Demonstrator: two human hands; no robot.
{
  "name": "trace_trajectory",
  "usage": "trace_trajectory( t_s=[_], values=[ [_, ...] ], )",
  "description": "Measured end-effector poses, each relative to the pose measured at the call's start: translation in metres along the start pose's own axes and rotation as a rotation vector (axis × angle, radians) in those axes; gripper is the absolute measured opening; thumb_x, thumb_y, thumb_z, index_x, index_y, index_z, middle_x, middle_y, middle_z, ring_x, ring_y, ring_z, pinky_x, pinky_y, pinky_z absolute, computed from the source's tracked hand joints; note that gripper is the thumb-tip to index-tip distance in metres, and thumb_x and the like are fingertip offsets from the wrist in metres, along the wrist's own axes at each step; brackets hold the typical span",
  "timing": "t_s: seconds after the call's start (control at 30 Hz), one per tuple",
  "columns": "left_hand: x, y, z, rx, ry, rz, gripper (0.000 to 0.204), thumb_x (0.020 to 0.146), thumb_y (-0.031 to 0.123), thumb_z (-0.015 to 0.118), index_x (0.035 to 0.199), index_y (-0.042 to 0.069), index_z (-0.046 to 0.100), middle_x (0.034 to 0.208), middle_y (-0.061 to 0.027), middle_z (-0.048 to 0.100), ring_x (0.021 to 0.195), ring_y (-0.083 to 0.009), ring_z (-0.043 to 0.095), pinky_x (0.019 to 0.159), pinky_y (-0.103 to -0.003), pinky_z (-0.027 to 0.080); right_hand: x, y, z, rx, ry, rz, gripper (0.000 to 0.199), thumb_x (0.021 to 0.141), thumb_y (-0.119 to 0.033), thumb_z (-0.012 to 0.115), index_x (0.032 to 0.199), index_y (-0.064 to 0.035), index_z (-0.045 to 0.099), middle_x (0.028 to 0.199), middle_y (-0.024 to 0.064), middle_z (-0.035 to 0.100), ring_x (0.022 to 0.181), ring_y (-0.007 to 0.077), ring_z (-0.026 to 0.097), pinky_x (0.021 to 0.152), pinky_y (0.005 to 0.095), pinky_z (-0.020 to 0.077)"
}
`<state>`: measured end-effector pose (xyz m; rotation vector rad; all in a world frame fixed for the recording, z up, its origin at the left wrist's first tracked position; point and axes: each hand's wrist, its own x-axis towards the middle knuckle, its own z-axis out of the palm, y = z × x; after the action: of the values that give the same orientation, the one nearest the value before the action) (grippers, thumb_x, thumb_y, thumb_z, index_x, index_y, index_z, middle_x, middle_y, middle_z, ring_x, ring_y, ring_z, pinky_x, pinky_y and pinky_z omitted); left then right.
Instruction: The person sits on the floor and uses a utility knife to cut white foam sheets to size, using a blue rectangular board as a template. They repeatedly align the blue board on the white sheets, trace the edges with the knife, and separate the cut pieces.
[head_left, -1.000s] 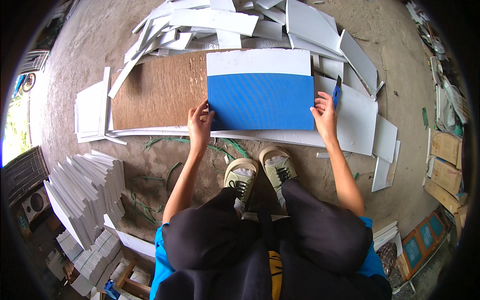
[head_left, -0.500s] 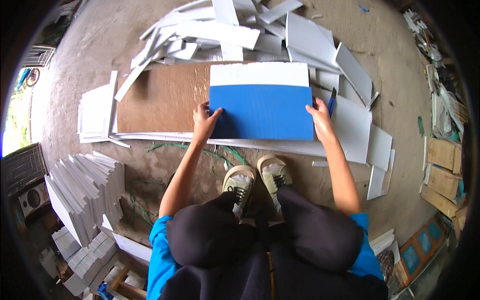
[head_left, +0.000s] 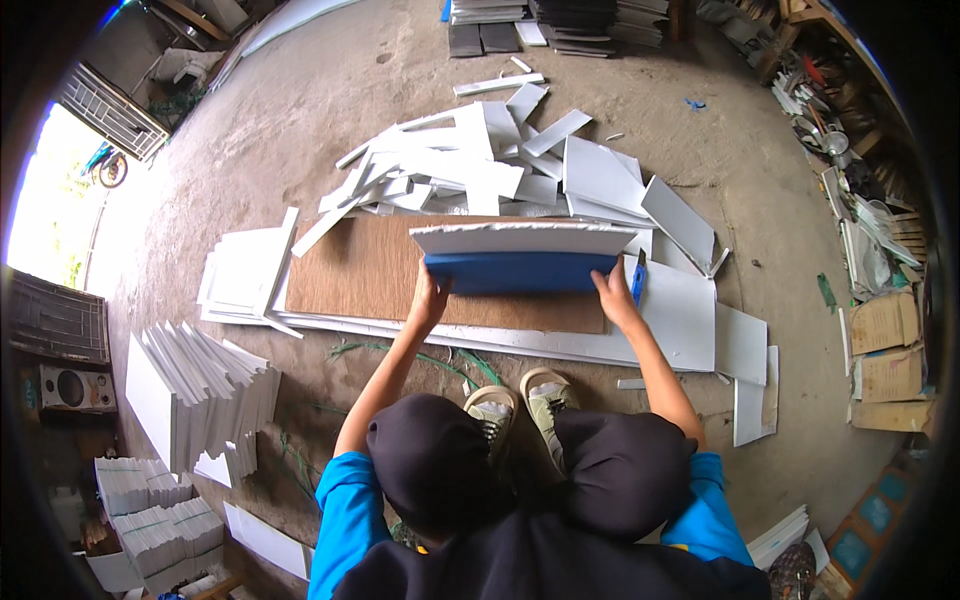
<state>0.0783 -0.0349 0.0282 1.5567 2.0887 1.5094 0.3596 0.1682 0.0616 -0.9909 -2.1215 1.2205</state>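
Concrete floor [head_left: 330, 110] of a cluttered workshop, seen from above while we squatted, shoes [head_left: 520, 405] just in front of our knees. Left hand [head_left: 428, 300] gripped the left end of the blue-faced sheet stack [head_left: 520, 258], fingers curled round its edge. Right hand [head_left: 612, 298] gripped the right end the same way, with a blue utility knife [head_left: 638, 280] tucked against it. Stack was tilted up on its near edge, white edges showing on top, blue face toward us. It stood on the brown board [head_left: 370, 270], which lay on large white sheets [head_left: 690, 320]. To our left, stacked white panels [head_left: 195, 385] leaned together. Beyond the board, a loose heap of white offcuts [head_left: 480, 170]. Farthest off, neat sheet stacks [head_left: 560, 15].
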Motion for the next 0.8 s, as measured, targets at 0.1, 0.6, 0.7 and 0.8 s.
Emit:
trace_trajectory(
  t_s=[0.1,0.6,0.7,0.8],
  values=[
    [-0.012,0.004,0.007,0.067,-0.004,-0.003,0.058,0.080,0.001,0.056,0.126,-0.002,0.022,0.115,-0.0244,0.040,0.106,-0.0394,0.044,0.090,-0.039,0.036,-0.012,0.017,0.003,-0.127,-0.093,0.013,0.066,0.091,-0.021,0.045,0.131,0.0129,0.006,0.137,0.0315,0.014,0.131,0.0379,0.013,0.107,0.0377,0.0159],
    [-0.009,-0.020,-0.017,0.006,-0.004,0.129,0.060,0.085,0.004,0.051,0.130,-0.005,0.013,0.120,-0.0307,0.038,0.108,-0.0449,0.042,0.089,-0.042,0.038,0.000,-0.026,-0.009,0.010,0.165,-0.325,0.052,0.082,-0.016,0.061,0.123,0.0044,0.035,0.095,0.0123,0.059,0.087,0.0221,0.058,0.077,0.0308,0.0441],
    [0.049,0.048,-0.035,-0.148,-0.083,0.052,0.059,0.085,0.004,0.052,0.131,-0.002,0.016,0.117,-0.0266,0.043,0.108,-0.0372,0.045,0.089,-0.038,0.038,0.015,-0.082,-0.054,0.189,0.122,-0.303,0.043,0.081,-0.018,0.063,0.114,0.0016,0.043,0.100,0.0118,0.058,0.092,0.0182,0.056,0.081,0.0303,0.0433],
    [0.104,0.102,-0.080,-0.315,-0.053,-0.057,0.050,0.083,0.005,0.056,0.125,-0.002,0.029,0.115,-0.0204,0.046,0.108,-0.0274,0.046,0.089,-0.034,0.038,0.029,-0.151,-0.075,0.383,0.143,-0.359,0.039,0.080,-0.020,0.064,0.107,0.0024,0.048,0.100,0.0102,0.057,0.092,0.0165,0.053,0.082,0.0298,0.0422]
  ],
)
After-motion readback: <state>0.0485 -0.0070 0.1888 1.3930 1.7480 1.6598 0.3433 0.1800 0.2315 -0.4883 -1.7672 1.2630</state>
